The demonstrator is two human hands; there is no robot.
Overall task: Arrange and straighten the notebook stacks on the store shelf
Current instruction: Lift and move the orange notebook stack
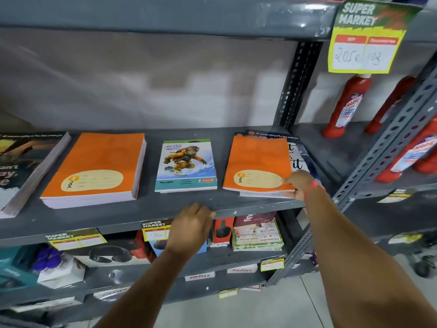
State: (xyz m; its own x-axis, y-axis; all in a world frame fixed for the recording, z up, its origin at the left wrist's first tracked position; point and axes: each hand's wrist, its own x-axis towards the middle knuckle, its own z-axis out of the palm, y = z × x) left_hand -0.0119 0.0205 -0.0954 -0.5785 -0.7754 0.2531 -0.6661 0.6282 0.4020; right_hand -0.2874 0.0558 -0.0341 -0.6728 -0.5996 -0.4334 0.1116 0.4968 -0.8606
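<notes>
Several notebook stacks lie on the grey shelf point(146, 216). A thick orange stack point(94, 169) sits left of centre, and a thin illustrated notebook point(186, 165) lies in the middle. On the right, an orange notebook point(256, 159) rests askew on a dark stack point(299, 157). My right hand point(299, 184) grips the front right corner of that orange notebook, thumb on its cover. My left hand point(191, 229) hovers at the shelf's front edge, fingers loosely curled, holding nothing. A dark-covered stack point(26, 166) fills the far left.
Red bottles point(346, 107) stand on the neighbouring shelf to the right, under a yellow price sign point(365, 46). A perforated grey upright point(296, 84) separates the bays. Boxed headphones and packets point(257, 233) fill the shelf below, with price tags along its edge.
</notes>
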